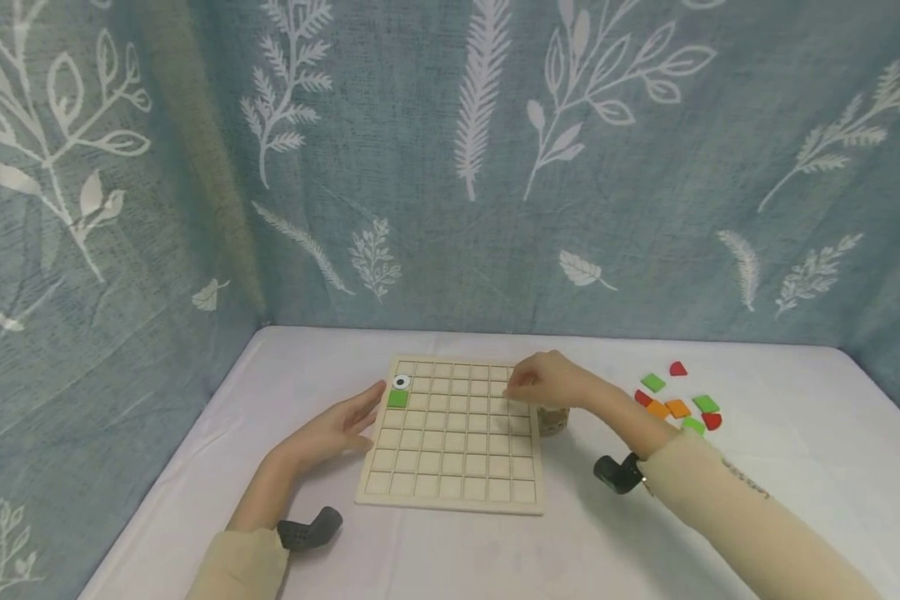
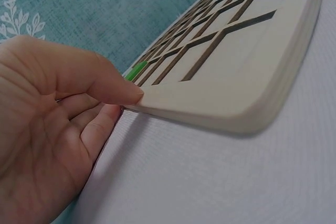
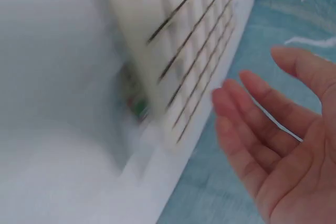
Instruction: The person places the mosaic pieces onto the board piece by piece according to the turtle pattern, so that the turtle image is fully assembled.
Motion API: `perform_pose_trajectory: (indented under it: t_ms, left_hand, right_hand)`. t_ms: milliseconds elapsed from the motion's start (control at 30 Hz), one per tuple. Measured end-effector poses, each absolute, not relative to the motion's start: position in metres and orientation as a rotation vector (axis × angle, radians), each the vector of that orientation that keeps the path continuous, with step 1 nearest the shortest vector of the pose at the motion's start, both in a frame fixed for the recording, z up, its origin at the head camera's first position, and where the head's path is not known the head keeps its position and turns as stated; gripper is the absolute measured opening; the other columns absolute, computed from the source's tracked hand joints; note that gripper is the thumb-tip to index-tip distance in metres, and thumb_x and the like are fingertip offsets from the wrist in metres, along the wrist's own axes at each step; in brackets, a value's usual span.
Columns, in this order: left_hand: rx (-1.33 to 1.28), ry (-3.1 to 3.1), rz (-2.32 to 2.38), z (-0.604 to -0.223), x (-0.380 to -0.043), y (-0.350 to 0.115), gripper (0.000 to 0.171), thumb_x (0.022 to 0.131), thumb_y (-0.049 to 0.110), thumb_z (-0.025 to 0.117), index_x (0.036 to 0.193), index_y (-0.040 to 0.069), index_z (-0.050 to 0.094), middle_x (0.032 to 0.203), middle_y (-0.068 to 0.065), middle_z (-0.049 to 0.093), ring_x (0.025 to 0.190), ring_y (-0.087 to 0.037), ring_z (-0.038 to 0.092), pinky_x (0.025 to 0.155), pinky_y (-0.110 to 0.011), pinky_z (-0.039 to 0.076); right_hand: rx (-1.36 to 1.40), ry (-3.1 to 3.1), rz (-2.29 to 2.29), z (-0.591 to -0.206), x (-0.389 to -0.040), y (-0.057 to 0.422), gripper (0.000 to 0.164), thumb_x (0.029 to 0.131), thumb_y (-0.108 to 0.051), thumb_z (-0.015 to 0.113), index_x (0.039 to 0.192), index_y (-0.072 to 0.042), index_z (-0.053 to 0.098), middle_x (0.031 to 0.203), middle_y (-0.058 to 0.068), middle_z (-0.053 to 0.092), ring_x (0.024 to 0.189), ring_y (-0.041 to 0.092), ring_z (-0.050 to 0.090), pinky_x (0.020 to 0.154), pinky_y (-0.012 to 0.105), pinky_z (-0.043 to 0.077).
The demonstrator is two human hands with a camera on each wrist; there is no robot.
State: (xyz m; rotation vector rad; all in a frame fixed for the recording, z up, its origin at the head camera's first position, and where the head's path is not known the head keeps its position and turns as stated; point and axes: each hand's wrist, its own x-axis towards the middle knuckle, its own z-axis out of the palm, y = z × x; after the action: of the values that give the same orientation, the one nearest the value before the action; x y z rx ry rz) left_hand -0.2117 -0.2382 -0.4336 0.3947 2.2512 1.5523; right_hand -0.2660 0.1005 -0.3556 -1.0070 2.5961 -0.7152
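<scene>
A pale wooden board (image 1: 450,433) with a grid of square recesses lies on the table. Near its upper left corner sit a white disc (image 1: 401,382) with a dark centre and a green square tile (image 1: 397,399). My left hand (image 1: 335,432) rests at the board's left edge; in the left wrist view its thumb (image 2: 113,85) touches the rim. Over the board's upper right part hovers my right hand (image 1: 551,380). The right wrist view shows its fingers (image 3: 252,129) loosely bent, with nothing visible between them. That view is blurred.
A small patterned brownish object (image 1: 553,421) stands against the board's right edge, partly hidden by the right hand. Farther right lie several loose pieces: green tiles (image 1: 653,382), orange tiles (image 1: 677,408) and red rounded pieces (image 1: 678,368). A blue leaf-print curtain (image 1: 420,208) hangs behind.
</scene>
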Motion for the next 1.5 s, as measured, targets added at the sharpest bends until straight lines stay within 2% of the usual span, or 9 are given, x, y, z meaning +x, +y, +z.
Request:
perform_pose_trajectory:
  t_ms: [133, 267, 533, 667, 867, 1133, 1300, 1500]
  left_hand:
    - [0.402, 2.253, 1.557, -0.433, -0.212, -0.240, 0.093, 0.072, -0.002, 0.062, 0.147, -0.001, 0.007, 0.154, -0.016, 0.002, 0.139, -0.035, 0.017, 0.111, -0.038, 0.020]
    - [0.408, 2.254, 1.560, -0.433, -0.213, -0.242, 0.093, 0.072, -0.001, 0.063, 0.147, -0.001, 0.008, 0.154, -0.016, 0.002, 0.138, -0.035, 0.017, 0.111, -0.037, 0.021]
    - [0.419, 2.256, 1.546, -0.431, -0.211, -0.242, 0.092, 0.073, -0.001, 0.063, 0.147, 0.000, 0.007, 0.154, -0.016, 0.002, 0.138, -0.037, 0.017, 0.111, -0.039, 0.020]
    - [0.403, 2.253, 1.556, -0.430, -0.211, -0.241, 0.093, 0.073, -0.002, 0.063, 0.147, 0.000, 0.007, 0.154, -0.016, 0.002, 0.138, -0.037, 0.017, 0.111, -0.039, 0.020]
    - [0.403, 2.244, 1.567, -0.429, -0.211, -0.240, 0.093, 0.072, -0.003, 0.063, 0.147, 0.000, 0.007, 0.154, -0.016, 0.002, 0.139, -0.036, 0.016, 0.111, -0.037, 0.020]
    - [0.426, 2.235, 1.568, -0.429, -0.213, -0.239, 0.092, 0.073, -0.002, 0.062, 0.147, -0.001, 0.007, 0.154, -0.016, 0.001, 0.139, -0.037, 0.015, 0.112, -0.039, 0.019]
    - [0.432, 2.237, 1.561, -0.431, -0.213, -0.238, 0.092, 0.073, -0.003, 0.062, 0.147, -0.001, 0.007, 0.154, -0.017, 0.001, 0.138, -0.038, 0.015, 0.112, -0.040, 0.019]
    - [0.426, 2.231, 1.572, -0.435, -0.211, -0.239, 0.091, 0.073, -0.004, 0.061, 0.146, -0.002, 0.007, 0.154, -0.018, 0.002, 0.138, -0.037, 0.015, 0.111, -0.038, 0.018]
  right_hand:
    - [-0.936, 2.683, -0.727, -0.359, -0.266, 0.123, 0.019, 0.088, -0.022, 0.059, 0.083, -0.006, 0.068, 0.071, 0.001, 0.066, 0.060, 0.009, 0.055, 0.055, 0.023, 0.048]
    - [-0.853, 2.791, -0.699, -0.363, -0.264, 0.145, 0.019, 0.087, -0.021, 0.060, 0.081, -0.005, 0.068, 0.070, 0.001, 0.066, 0.059, 0.009, 0.053, 0.054, 0.023, 0.047]
    - [-0.689, 2.905, -0.602, -0.375, -0.265, 0.189, 0.018, 0.088, -0.015, 0.058, 0.090, 0.001, 0.067, 0.082, 0.009, 0.068, 0.070, 0.017, 0.060, 0.068, 0.036, 0.056]
    - [-0.575, 2.923, -0.599, -0.375, -0.266, 0.202, 0.022, 0.089, -0.014, 0.056, 0.097, 0.003, 0.066, 0.084, 0.012, 0.067, 0.068, 0.017, 0.057, 0.067, 0.035, 0.056]
    - [-0.441, 2.952, -0.552, -0.374, -0.269, 0.214, 0.022, 0.089, -0.013, 0.056, 0.096, 0.006, 0.065, 0.071, 0.007, 0.062, 0.056, 0.014, 0.050, 0.053, 0.025, 0.051]
    - [-0.230, 2.920, -0.353, -0.378, -0.269, 0.221, 0.025, 0.082, -0.014, 0.066, 0.095, 0.007, 0.064, 0.083, 0.016, 0.063, 0.066, 0.019, 0.054, 0.066, 0.034, 0.056]
    - [-0.142, 2.885, -0.375, -0.382, -0.269, 0.222, 0.026, 0.080, -0.015, 0.068, 0.094, 0.006, 0.064, 0.078, 0.011, 0.063, 0.065, 0.019, 0.054, 0.066, 0.033, 0.056]
    - [-0.137, 2.894, -0.393, -0.383, -0.266, 0.219, 0.024, 0.080, -0.012, 0.067, 0.094, 0.008, 0.062, 0.080, 0.015, 0.062, 0.066, 0.021, 0.054, 0.065, 0.035, 0.056]
